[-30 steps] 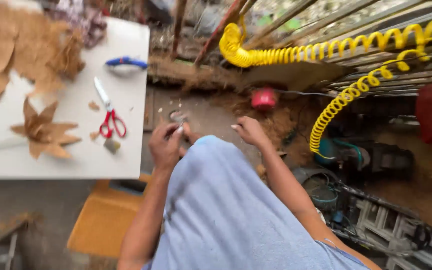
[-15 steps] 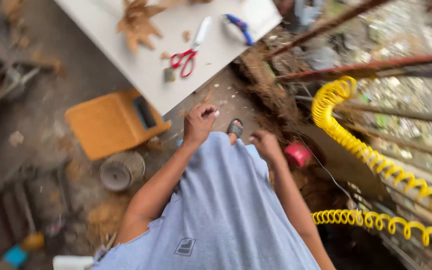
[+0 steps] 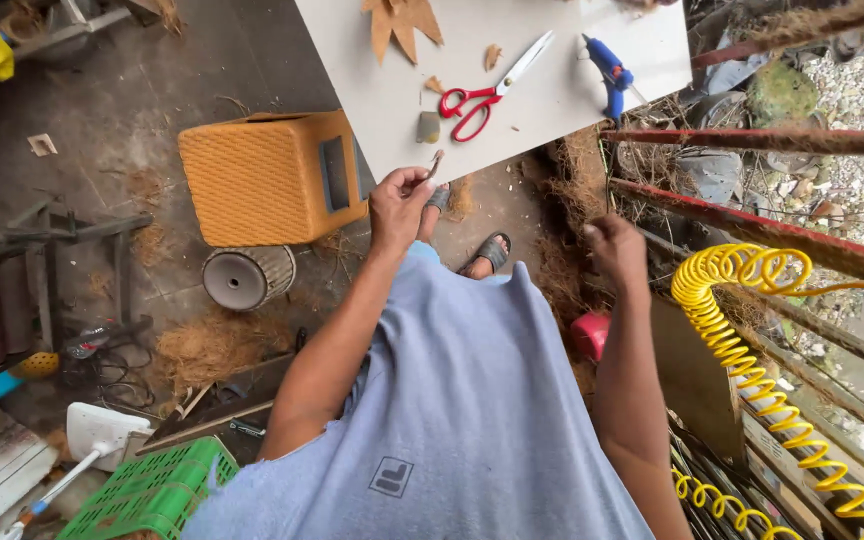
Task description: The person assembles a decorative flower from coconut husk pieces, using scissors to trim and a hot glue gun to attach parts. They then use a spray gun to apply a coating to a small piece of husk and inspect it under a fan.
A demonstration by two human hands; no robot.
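Note:
My left hand [image 3: 399, 205] pinches a small thin brown piece [image 3: 435, 165] just below the near edge of a white table [image 3: 392, 95]. My right hand [image 3: 614, 250] hangs with its fingers curled shut and nothing seen in it, next to a rusty red rail [image 3: 752, 235]. Red-handled scissors [image 3: 487, 88], a blue glue gun [image 3: 609, 72], a small grey block [image 3: 428, 127] and brown leaf-shaped cutouts [image 3: 402, 20] lie on the table. Below my hands I see my grey shirt and a sandalled foot [image 3: 487, 252].
An orange woven stool [image 3: 267, 178] lies on its side left of my left hand, with a round ribbed drum [image 3: 245, 277] below it. A yellow coiled hose [image 3: 752, 330] hangs at the right. A green crate [image 3: 152, 490] sits at bottom left. Brown fibre litters the floor.
The view has swung round, so the table now sits at the top. My left hand has risen toward the table edge with the brown piece; my right hand has moved apart to the right.

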